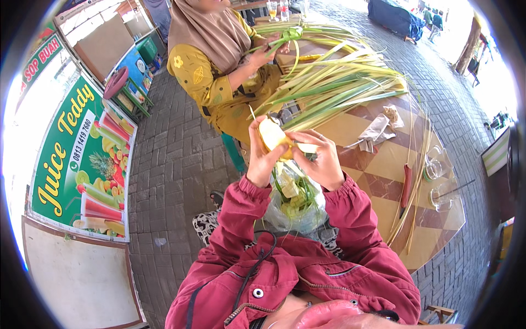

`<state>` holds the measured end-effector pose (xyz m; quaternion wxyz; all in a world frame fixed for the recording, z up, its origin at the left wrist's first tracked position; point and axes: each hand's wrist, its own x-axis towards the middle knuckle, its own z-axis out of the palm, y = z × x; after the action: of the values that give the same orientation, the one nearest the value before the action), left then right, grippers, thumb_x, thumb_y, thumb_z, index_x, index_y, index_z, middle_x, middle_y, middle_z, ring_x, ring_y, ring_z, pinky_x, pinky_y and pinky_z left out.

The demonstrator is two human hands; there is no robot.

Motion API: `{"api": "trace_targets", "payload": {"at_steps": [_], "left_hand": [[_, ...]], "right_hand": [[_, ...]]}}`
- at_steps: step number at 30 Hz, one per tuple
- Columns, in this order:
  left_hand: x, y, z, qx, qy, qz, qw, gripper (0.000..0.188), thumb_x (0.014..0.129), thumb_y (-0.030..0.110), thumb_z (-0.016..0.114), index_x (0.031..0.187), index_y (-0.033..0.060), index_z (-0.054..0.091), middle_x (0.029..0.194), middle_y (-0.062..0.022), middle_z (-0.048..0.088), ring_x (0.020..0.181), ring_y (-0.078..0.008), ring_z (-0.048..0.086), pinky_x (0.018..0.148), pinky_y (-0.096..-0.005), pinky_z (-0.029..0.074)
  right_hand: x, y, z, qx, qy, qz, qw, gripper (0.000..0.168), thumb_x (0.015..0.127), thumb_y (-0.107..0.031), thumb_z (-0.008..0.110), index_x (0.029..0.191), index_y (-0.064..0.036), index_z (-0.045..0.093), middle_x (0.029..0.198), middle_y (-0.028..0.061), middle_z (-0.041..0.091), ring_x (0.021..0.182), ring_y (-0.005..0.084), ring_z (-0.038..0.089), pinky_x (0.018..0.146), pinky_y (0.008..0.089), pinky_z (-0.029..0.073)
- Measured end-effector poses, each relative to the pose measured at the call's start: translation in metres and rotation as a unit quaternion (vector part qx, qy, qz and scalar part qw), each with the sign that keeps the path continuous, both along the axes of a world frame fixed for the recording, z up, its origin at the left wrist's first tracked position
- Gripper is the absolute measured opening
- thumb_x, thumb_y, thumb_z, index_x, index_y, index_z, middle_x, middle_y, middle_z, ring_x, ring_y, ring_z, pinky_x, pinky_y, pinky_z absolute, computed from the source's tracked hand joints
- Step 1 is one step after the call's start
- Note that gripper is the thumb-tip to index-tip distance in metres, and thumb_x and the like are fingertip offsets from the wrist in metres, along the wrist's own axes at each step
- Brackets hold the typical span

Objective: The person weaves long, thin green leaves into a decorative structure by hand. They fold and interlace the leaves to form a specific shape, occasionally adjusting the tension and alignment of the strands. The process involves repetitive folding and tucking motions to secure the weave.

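Observation:
Both my hands are raised above a plastic bag on my lap. My left hand (265, 150) grips a pale yellow piece of folded palm leaf (272, 133), its thumb pressed across the lower side. My right hand (316, 158) pinches the same piece at its right side, where a pale strip end (307, 148) sticks out between the fingers. A thin leaf tip rises above my left fingers. Below, the clear plastic bag (283, 214) holds several woven leaf pouches (296, 200) in pale green and yellow, with loose strips among them.
Long palm leaves (341, 86) lie heaped on the checkered table (382, 164). A red-handled knife (406, 187), crumpled paper (376, 131) and glass mugs (433, 168) are on it too. Across from me, a seated person (218, 70) holds a green woven leaf piece (291, 33).

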<state>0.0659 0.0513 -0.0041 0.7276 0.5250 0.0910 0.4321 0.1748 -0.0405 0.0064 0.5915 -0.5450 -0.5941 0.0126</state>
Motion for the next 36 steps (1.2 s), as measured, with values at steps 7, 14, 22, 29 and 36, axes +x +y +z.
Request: {"api": "trace_targets", "payload": {"at_steps": [7, 14, 22, 29, 36], "left_hand": [[-0.004, 0.006, -0.018, 0.006, 0.057, 0.019, 0.998, 0.063, 0.071, -0.001, 0.065, 0.121, 0.0093, 0.029, 0.097, -0.0032, 0.043, 0.088, -0.0129, 0.048, 0.078, -0.0248, 0.043], [0.003, 0.011, -0.039, 0.009, 0.039, 0.025, 0.999, 0.055, 0.073, -0.007, 0.060, 0.118, 0.0073, 0.032, 0.102, -0.0025, 0.045, 0.093, -0.0107, 0.048, 0.080, -0.0224, 0.041], [-0.012, 0.011, -0.058, 0.272, 0.195, 0.187, 0.923, 0.063, 0.065, -0.004, 0.060, 0.120, 0.0046, 0.029, 0.123, -0.0188, 0.037, 0.117, -0.0328, 0.035, 0.096, -0.0380, 0.030], [-0.024, -0.016, -0.030, 0.538, 0.378, 0.362, 0.661, 0.025, 0.063, 0.019, 0.071, 0.085, 0.0243, 0.059, 0.138, -0.0125, 0.030, 0.131, -0.0456, 0.010, 0.093, -0.0705, -0.005], [-0.014, -0.017, -0.037, 0.560, 0.461, 0.413, 0.551, 0.018, 0.075, 0.023, 0.060, 0.090, 0.0171, 0.067, 0.138, -0.0027, 0.034, 0.130, -0.0337, 0.023, 0.096, -0.0690, 0.007]], "right_hand": [[-0.007, 0.007, -0.014, -0.008, -0.092, -0.007, 0.996, 0.031, 0.071, -0.001, 0.061, 0.102, -0.002, 0.058, 0.087, 0.0142, 0.060, 0.073, 0.0305, 0.061, 0.062, 0.0337, 0.050], [-0.006, 0.014, -0.022, -0.015, -0.087, -0.085, 0.992, 0.026, 0.075, 0.000, 0.056, 0.100, -0.003, 0.058, 0.082, 0.0113, 0.061, 0.067, 0.0296, 0.061, 0.058, 0.0335, 0.051], [-0.005, 0.015, -0.034, -0.094, -0.058, -0.021, 0.994, 0.027, 0.075, 0.003, 0.053, 0.100, -0.001, 0.060, 0.087, 0.0157, 0.060, 0.072, 0.0334, 0.060, 0.063, 0.0341, 0.050], [-0.014, 0.012, -0.044, -0.163, -0.077, -0.023, 0.983, 0.044, 0.066, 0.009, 0.053, 0.109, 0.000, 0.055, 0.096, 0.0174, 0.057, 0.080, 0.0335, 0.059, 0.067, 0.0359, 0.049], [-0.025, 0.014, -0.047, -0.204, -0.166, -0.096, 0.960, 0.050, 0.064, 0.008, 0.052, 0.114, 0.005, 0.048, 0.099, 0.0171, 0.053, 0.086, 0.0329, 0.057, 0.074, 0.0367, 0.048]]}}
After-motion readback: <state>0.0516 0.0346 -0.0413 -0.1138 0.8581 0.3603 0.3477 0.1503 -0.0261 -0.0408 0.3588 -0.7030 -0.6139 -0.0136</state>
